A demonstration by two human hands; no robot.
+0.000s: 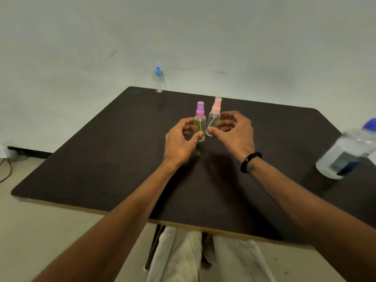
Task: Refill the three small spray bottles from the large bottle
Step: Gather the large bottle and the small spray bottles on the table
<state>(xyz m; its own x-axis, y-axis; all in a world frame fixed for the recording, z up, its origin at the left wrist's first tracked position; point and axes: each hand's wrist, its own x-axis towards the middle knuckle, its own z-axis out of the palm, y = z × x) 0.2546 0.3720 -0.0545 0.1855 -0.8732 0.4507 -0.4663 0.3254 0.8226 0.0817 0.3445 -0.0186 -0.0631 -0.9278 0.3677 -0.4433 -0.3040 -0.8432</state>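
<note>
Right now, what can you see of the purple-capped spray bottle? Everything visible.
The purple-capped spray bottle is a small clear plastic cylinder with a purple spray head under a see-through overcap. It looks yellowish inside, with a thin dip tube running down it. It stands roughly upright above the middle of the dark table. The left hand pinches its body, thumb near the base. The pink-capped bottle sits close on its right.

Both forearms extended forward over the table, left hand (179, 139) fingers curled with thumb and fingertips pinching, right hand (234, 131) likewise curled and pinching, black band on right wrist
</note>
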